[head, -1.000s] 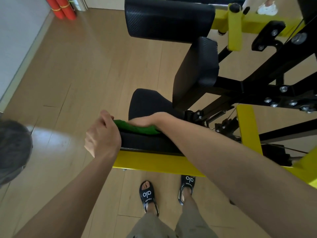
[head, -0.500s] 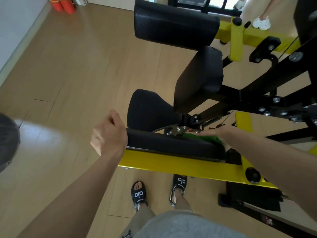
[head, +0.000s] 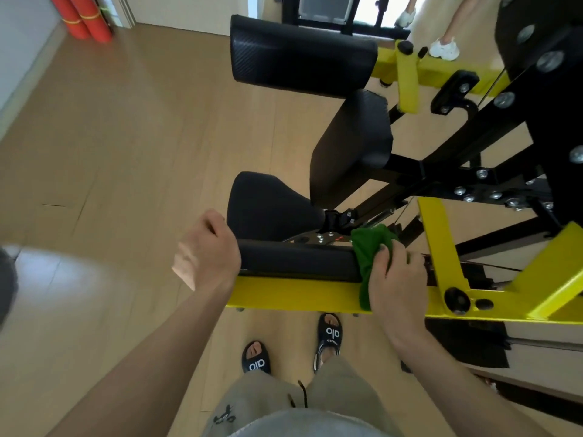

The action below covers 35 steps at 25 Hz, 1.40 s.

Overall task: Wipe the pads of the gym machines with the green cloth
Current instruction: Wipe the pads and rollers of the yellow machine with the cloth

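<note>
A long black pad [head: 296, 260] lies across the yellow bar [head: 293, 298] in front of me. My left hand [head: 206, 247] is closed around the pad's left end. At the pad's right end my right hand [head: 396, 279] presses the green cloth [head: 369, 247] against the end face, and the cloth hangs down over the yellow bar. Beyond it are a black seat pad [head: 268, 203], an upright black back pad [head: 353, 143] and a large roller pad [head: 299, 55] at the top.
The machine's black and yellow frame [head: 473, 171] fills the right side, with bolts and a cable. Wooden floor [head: 126, 152] spreads to the left. Red rolls [head: 85, 17] lean in the far left corner. Another person's white shoes [head: 443, 48] show at the top right. My sandalled feet [head: 328, 335] stand under the bar.
My right hand has slid the green cloth from the pad's left part along to its right end and now wraps it over the end. My left hand has kept its hold.
</note>
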Tool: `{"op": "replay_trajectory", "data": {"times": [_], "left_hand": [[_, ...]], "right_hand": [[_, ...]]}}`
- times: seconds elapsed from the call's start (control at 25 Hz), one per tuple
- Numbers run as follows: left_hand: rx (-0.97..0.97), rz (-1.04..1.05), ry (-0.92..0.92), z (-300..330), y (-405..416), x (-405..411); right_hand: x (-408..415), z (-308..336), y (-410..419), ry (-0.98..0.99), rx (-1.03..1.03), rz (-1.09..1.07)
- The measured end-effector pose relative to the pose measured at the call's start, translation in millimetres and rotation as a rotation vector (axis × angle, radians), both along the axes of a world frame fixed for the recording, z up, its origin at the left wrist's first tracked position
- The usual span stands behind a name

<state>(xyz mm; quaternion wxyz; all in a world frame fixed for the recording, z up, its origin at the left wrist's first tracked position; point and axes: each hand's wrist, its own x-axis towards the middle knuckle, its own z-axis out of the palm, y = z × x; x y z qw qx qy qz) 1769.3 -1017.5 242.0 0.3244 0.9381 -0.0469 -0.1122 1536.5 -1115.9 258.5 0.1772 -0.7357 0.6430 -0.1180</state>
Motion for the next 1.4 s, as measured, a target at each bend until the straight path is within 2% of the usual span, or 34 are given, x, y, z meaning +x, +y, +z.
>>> {"op": "replay_trajectory", "data": {"times": [0.08,0.16,0.24,0.28,0.32,0.4,0.48,0.52,0.64,0.76,0.92,1.04,1.2,1.32,1.4], "left_hand": [[-0.019,-0.004,-0.009,-2.0,0.8,0.4],[-0.037,-0.009,-0.011,-3.6,1.0,-0.1],[-0.030,-0.015,-0.010,-2.8,0.8,-0.8],[-0.027,-0.016,-0.010,-2.0,0.2,-1.3],[-0.025,-0.011,-0.003,0.5,0.3,-0.9],[-0.052,0.016,0.049,6.2,0.6,0.8],[-0.129,0.071,0.161,8.7,0.5,5.2],[-0.183,0.098,0.213,9.5,1.3,7.9],[-0.248,0.124,0.264,7.4,3.6,11.2],[-0.240,0.102,0.299,4.9,5.2,12.0],[-0.274,0.055,0.389,6.1,5.6,14.0],[-0.397,0.088,0.513,7.4,7.5,22.5],[-0.588,0.181,0.872,5.8,23.4,51.1],[-0.560,0.085,0.937,-7.3,40.9,94.6],[-0.479,-0.025,0.961,-18.7,48.9,123.6]], "right_hand": [[4.4,-9.8,16.5,0.106,-0.107,-0.014],[16.3,-14.1,29.6,0.195,-0.203,0.072],[40.6,-7.1,38.1,0.200,-0.262,0.331],[58.7,3.3,38.1,0.178,-0.219,0.464],[81.1,13.6,33.3,0.162,-0.094,0.578],[133.7,25.1,11.9,0.229,0.299,0.760],[182.3,20.6,-3.2,0.275,0.742,0.857],[202.8,16.3,-4.2,0.260,0.887,0.914],[242.9,1.4,-0.8,0.184,1.147,1.031],[230.4,4.2,-17.7,0.241,1.236,1.002],[172.1,-4.3,-63.1,0.499,1.187,0.838],[182.2,-0.6,-52.3,0.381,1.178,0.814],[250.4,7.2,6.6,0.261,1.176,0.992],[273.6,11.2,26.6,0.350,1.056,1.009],[266.2,22.3,40.1,0.412,0.855,1.063]]}}
